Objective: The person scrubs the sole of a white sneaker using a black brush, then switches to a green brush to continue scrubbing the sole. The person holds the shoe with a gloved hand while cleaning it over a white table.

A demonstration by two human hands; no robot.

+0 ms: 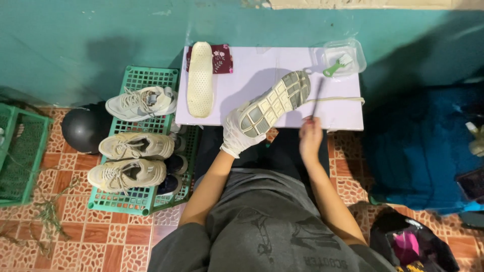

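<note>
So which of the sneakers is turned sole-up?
The sneaker held in the gloved left hand over the white table, grey tread facing the camera. The three sneakers on the green rack all sit upright, laces up.

Left hand (237, 135) gloved, gripping; right hand (310, 137) pinching.

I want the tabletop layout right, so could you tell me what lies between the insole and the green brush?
In the head view, the upturned shoe, held by the gloved left hand, lies between insole and green brush.
</note>
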